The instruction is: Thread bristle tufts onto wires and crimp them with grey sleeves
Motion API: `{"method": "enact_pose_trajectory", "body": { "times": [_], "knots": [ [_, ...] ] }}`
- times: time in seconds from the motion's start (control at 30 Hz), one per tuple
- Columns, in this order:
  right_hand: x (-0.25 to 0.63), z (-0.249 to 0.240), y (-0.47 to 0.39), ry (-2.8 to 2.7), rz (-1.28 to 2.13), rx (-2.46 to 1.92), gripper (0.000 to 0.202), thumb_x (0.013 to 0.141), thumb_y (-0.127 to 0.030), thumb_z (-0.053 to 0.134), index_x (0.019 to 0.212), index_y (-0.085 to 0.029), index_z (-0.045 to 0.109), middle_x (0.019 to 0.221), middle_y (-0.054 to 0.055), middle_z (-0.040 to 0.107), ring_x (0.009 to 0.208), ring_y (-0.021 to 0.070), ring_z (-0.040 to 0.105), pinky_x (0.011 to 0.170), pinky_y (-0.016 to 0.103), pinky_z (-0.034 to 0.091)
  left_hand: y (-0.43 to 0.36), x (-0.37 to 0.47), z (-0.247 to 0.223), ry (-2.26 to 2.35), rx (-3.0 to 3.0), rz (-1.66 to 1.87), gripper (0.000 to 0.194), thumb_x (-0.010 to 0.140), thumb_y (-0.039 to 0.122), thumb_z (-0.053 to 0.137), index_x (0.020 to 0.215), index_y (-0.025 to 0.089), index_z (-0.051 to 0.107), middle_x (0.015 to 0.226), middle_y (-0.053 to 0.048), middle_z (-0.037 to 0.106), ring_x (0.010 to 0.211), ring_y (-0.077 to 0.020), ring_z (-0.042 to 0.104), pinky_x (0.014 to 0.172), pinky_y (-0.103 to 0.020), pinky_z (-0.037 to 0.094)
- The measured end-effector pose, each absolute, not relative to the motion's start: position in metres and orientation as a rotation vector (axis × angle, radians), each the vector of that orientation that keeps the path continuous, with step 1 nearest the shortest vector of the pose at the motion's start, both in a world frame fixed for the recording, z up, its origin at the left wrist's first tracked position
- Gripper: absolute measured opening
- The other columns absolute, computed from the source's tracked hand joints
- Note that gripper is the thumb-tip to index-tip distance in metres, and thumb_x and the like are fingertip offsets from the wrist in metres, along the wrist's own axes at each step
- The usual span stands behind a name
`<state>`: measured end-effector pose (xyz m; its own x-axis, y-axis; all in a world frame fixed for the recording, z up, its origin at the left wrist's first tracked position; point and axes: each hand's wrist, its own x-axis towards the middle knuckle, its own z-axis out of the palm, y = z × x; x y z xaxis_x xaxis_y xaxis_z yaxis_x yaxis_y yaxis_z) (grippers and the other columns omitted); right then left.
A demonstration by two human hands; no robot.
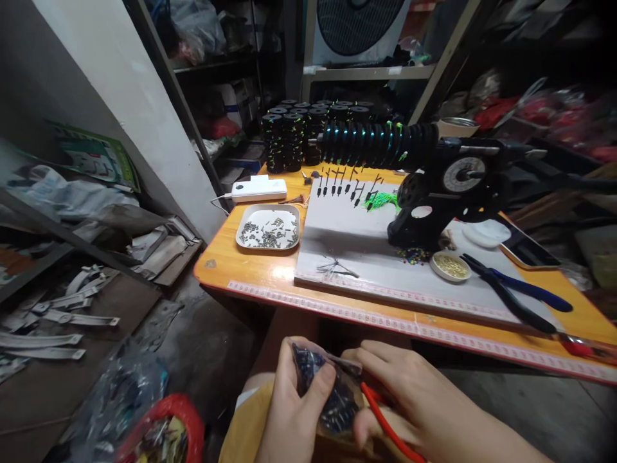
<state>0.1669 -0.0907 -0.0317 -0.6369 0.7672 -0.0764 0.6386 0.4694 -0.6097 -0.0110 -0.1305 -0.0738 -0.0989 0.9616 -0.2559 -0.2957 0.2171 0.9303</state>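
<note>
Low in front of the table edge, my left hand [296,408] grips a small clear plastic bag [340,410] filled with dark little parts, its thumb pressed across the front. My right hand [414,386] is closed around a red-handled hand tool [385,421]. The tool's metal jaws lie against the bag's upper right edge; whether they are scissors or pliers I cannot tell. On the table beyond, a white tray [245,243] holds small metal pieces. A grey-white board [332,235] carries a row of small black parts on stems [332,190] and a few loose thin strands [337,266].
A black winding machine [424,212] bears a row of black spools [371,143]; more spools [284,141] stand behind. Blue-and-black pliers [513,292], a dish of tiny beads [450,266] and a phone [530,247] lie right. A red-rimmed bin [190,411] stands lower left.
</note>
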Motion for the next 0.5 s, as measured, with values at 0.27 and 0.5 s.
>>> {"method": "enact_pose_trajectory", "body": {
  "times": [0.27, 0.5],
  "knots": [
    [0.170, -0.031, -0.087, -2.458, 0.940, -1.148, 0.040, 0.089, -0.057, 0.062, 0.086, -0.018, 0.065, 0.074, 0.002, 0.064, 0.062, 0.0147, 0.057, 0.057, 0.024, 0.038, -0.130, -0.009, -0.081, 1.092, 0.740, 1.268, 0.025, 0.086, 0.044, 0.069, 0.092, 0.021, 0.060, 0.081, 0.000, 0.062, 0.073, -0.0135, 0.056, 0.067, -0.024, 0.042],
    [0.212, 0.010, -0.093, -2.388, 0.743, -1.321, 0.037, 0.078, -0.052, 0.078, 0.098, -0.023, 0.068, 0.072, 0.000, 0.067, 0.061, 0.0163, 0.061, 0.056, 0.024, 0.048, -0.125, -0.001, -0.084, 1.020, 0.522, 1.357, 0.029, 0.077, 0.042, 0.077, 0.090, 0.021, 0.062, 0.079, -0.001, 0.063, 0.067, -0.0155, 0.062, 0.062, -0.025, 0.049]
  ]
}}
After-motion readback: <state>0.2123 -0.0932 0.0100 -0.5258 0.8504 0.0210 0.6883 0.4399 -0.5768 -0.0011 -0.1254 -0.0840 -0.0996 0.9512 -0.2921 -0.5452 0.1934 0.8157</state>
